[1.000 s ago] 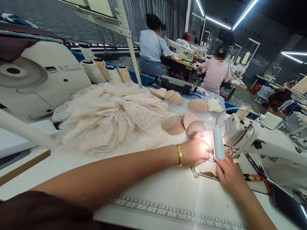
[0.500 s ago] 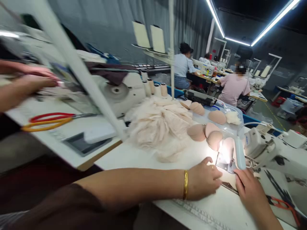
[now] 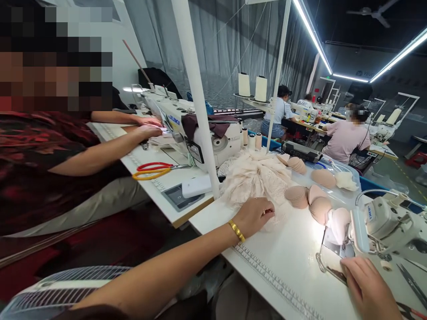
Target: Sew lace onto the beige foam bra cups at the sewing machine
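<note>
My left hand (image 3: 255, 218), with a gold bracelet at the wrist, is at the near edge of a heap of cream lace pieces (image 3: 258, 178). Its fingers are curled together over the lace; whether any is pinched is hidden. My right hand (image 3: 370, 284) rests near the metal plate (image 3: 333, 246) of a white sewing machine (image 3: 396, 222), fingers stretched out and nothing seen in them. A pale bra cup (image 3: 339, 224) lies under the machine's lamp. Several beige bra cups (image 3: 320, 210) sit behind it.
A co-worker's hands (image 3: 150, 126) are at another JUKI machine (image 3: 200, 129) on the left. Red and yellow-handled scissors (image 3: 153, 170) lie there, by a white upright post (image 3: 196, 89). Black scissors (image 3: 413, 282) are at right. A printed ruler (image 3: 276, 282) runs along the table's front edge.
The view has swung left, bringing the co-worker into sight. My left hand has left the machine plate and moved left to the lace heap. My right hand stays by the plate.
</note>
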A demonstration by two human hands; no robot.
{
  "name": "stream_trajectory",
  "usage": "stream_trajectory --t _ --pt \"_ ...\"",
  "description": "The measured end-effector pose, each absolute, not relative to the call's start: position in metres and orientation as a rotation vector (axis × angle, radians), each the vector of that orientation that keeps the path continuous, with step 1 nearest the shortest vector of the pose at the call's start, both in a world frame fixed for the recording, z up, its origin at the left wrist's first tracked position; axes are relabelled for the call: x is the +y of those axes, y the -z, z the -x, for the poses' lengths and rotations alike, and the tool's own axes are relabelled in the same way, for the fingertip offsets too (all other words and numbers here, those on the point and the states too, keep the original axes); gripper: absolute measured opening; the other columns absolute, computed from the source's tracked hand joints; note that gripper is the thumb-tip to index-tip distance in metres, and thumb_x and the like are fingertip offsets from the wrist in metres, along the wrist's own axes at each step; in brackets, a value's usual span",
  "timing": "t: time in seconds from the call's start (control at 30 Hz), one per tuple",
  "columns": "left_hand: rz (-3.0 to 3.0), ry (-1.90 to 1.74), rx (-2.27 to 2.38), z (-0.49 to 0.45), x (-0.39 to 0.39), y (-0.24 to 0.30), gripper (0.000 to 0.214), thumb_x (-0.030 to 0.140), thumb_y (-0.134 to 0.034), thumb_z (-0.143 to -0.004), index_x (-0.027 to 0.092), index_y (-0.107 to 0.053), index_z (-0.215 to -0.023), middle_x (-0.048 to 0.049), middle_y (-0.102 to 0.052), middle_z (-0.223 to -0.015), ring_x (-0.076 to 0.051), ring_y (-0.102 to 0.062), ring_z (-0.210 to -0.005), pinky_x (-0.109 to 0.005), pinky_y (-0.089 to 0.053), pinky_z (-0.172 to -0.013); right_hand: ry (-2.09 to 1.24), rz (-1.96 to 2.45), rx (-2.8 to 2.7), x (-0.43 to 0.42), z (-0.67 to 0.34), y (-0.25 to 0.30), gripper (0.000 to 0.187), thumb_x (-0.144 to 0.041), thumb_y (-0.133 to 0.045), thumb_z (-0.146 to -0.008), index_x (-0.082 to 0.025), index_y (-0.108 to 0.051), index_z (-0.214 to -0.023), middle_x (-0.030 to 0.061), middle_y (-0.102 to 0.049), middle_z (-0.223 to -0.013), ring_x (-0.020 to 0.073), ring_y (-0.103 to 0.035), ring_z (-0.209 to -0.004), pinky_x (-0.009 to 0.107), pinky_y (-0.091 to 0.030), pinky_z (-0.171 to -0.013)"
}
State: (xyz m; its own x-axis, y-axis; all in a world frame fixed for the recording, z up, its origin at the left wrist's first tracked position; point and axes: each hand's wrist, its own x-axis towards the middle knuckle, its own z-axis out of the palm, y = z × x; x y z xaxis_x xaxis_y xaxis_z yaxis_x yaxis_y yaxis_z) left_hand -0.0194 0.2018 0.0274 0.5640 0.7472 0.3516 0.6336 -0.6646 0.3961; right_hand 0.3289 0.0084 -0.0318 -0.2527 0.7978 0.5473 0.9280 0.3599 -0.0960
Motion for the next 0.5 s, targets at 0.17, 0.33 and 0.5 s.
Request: stream_trajectory --t 0.17,0.33,0.5 --pt "-2.439 -0.975 0.705 0.006 0.179 -0.05 0.016 0.023 -0.058 -0.097 0.02 -0.072 -0.09 -0.0029 -0.073 -0.089 -0.018 -0.065 -0.086 -0.031 -0.048 -0.084 0.145 1.419 -2.055 -0.001 -0.277 -0.003 0.026 -0.019 -0.053 -0.1 -0.026 -0.061 -0.123 0.0094 -0.068 -0.104 0.0244 -0.066 -0.095 0.035 -0.059 -0.075" --pt "-2.285 -0.783 0.315 -0.014 0.161 -0.069 0.018 0.028 -0.056 -0.1 0.018 -0.069 -0.092 -0.0028 -0.072 -0.088 -0.016 -0.063 -0.083 -0.028 -0.049 -0.08 0.0 1.455 -1.848 -0.006 -0.236 -0.037 0.046 -0.023 -0.052 -0.101 -0.032 -0.051 -0.146 0.0115 -0.054 -0.145 0.0323 -0.049 -0.136 0.054 -0.044 -0.11" --pt "-2.082 -0.698 0.377 -0.032 0.153 -0.063 0.027 0.043 -0.058 -0.098 0.019 -0.068 -0.107 -0.0055 -0.073 -0.103 -0.021 -0.067 -0.098 -0.035 -0.054 -0.089 -0.758 1.458 -1.291 -0.006 -0.217 -0.043 0.051 -0.042 -0.062 -0.098 -0.033 -0.048 -0.146 0.0066 -0.067 -0.115 0.0238 -0.066 -0.102 0.035 -0.056 -0.082"
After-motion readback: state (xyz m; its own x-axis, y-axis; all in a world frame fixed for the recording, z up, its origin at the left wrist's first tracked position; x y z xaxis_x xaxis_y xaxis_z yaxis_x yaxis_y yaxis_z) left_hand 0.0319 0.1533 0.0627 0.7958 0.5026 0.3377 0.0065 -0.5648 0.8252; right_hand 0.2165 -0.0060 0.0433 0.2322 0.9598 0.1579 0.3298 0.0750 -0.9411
